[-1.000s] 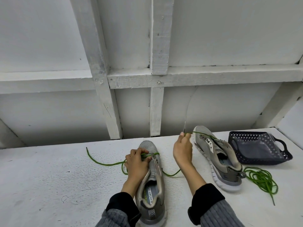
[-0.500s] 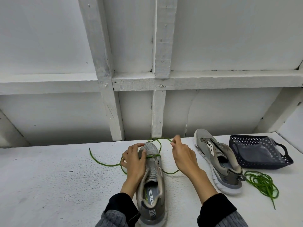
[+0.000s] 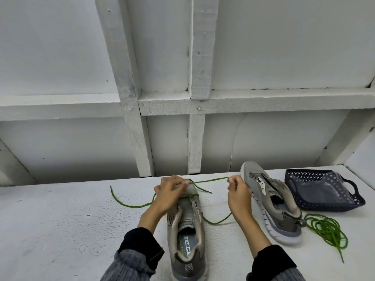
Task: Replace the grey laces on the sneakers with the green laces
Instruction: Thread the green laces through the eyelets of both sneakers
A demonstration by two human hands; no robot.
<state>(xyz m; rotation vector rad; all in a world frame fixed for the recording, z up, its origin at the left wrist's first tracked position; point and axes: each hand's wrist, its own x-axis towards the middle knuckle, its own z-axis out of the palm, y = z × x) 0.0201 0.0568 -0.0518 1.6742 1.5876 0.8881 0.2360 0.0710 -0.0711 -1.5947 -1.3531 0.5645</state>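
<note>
Table [image 3: 50, 230] white, timber-framed wall [image 3: 166, 102] behind; left hand [image 3: 169, 194] and right hand [image 3: 238, 196] fingers pinch green lace [image 3: 211, 180].

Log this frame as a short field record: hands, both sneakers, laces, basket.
left hand: at toe of near sneaker, fingers curled at the green lace
right hand: pinches that lace, held off the table
far sneaker: unlaced, on its side
spare green lace: loose pile beside far sneaker
basket: dark, tipped, behind the pile
table: white

Bare table [image 3: 50, 230] left of sneaker [image 3: 187, 230]
</note>
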